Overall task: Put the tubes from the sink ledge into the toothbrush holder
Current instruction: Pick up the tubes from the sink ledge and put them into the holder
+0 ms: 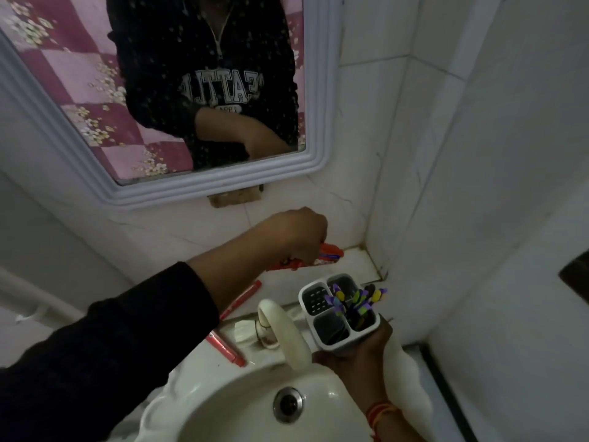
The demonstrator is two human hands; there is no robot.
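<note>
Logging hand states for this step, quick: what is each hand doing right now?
Left hand: closed on a red tube over the sink ledge.
Right hand: holding the toothbrush holder from below.

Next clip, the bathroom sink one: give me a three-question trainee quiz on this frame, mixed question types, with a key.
1. True or false: the left hand is closed on a red tube above the sink ledge.
2. Multiple choice: the right hand holds the toothbrush holder by its A) rim, B) base, C) it stands on the ledge.
3. Count the red tubes not in a hand.

Key
1. True.
2. B: the holder is gripped from below, beside the tap.
3. Two: one on the ledge, one on the sink rim.
</note>
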